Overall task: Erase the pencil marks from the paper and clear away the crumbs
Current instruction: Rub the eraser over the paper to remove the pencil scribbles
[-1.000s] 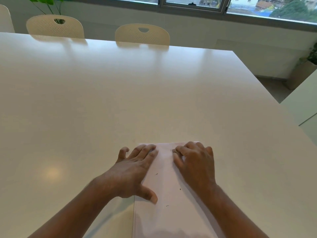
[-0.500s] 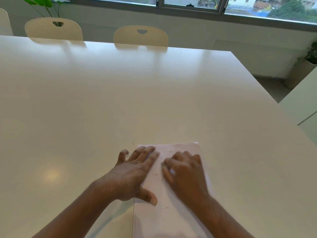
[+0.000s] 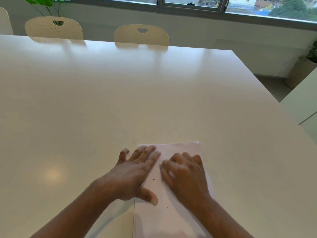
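1. Paper flat on near table, between both hands.
2. Left hand spread, pressing left edge; right hand blurred, fingers curled on sheet, grip unclear.
3. Thin, light, likely slippery: best pinned flat.
4. Crumbs scattered.

Soft daylight is admitted through the window at the far side. The desk is lit evenly; a round glare spot is seen toward its near left edge. The right hand is smeared by motion blur. Straight edges are bowed by wide-angle distortion.
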